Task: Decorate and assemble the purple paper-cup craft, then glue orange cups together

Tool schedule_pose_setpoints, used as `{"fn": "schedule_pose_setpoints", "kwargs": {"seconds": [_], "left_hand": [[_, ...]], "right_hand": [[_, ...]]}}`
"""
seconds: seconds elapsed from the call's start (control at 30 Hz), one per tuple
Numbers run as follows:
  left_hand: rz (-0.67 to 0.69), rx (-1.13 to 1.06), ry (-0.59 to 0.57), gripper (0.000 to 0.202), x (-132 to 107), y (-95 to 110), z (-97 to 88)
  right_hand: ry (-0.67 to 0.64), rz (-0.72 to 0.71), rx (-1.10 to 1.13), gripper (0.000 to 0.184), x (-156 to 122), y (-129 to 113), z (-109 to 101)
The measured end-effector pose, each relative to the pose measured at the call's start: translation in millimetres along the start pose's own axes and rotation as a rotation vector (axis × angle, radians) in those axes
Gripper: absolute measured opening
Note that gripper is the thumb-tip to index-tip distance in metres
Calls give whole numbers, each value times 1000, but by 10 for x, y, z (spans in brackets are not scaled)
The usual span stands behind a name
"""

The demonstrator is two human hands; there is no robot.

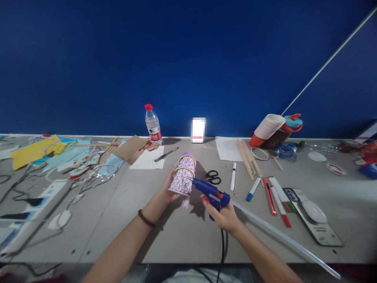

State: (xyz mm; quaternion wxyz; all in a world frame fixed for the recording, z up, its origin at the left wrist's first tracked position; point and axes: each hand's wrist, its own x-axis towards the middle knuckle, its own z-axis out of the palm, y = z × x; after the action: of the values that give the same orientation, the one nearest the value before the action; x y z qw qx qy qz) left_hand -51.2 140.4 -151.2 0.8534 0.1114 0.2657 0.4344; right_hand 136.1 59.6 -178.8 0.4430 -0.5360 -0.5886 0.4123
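My left hand (168, 185) is closed around a paper cup (183, 177) covered in a purple-and-white scale pattern, held tilted above the table. A purple rim shows at its top, and pale strips hang from its lower end. In my right hand (224, 215) is a blue glue gun (210, 191), with a finger at its orange trigger and a red light on its body. Its metal nozzle points left and is at or very near the cup's side; I cannot tell if they touch. A long clear glue stick (282, 232) sticks out of the gun's back.
Black scissors (213, 177) lie just behind the glue gun. Markers (271, 196), wooden sticks (246, 159), a phone (312, 220) with a white mouse (314, 211) and stacked cups (267, 127) are to the right. A water bottle (153, 125) stands at the back; a power strip (38, 216) and cables lie left.
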Motion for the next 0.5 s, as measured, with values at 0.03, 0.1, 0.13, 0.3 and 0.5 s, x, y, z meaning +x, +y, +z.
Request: {"fn": "schedule_pose_setpoints", "kwargs": {"seconds": [0.03,0.1,0.13,0.3,0.5], "left_hand": [[8,3,-5,54,-1,2,-3],[17,6,-5,52,1,7,-15],[23,7,-1,51,3,9,-20],[52,22,-2,49,22,20,-37],[76,66,24,47,44,24,-56]], "right_hand": [[-19,25,4,37,-2,4,2],[-60,75,14,39,-6,4,2],[-69,90,28,40,-7,-1,1],[-85,95,48,40,1,-25,-3],[-72,78,-22,41,3,31,4]]}}
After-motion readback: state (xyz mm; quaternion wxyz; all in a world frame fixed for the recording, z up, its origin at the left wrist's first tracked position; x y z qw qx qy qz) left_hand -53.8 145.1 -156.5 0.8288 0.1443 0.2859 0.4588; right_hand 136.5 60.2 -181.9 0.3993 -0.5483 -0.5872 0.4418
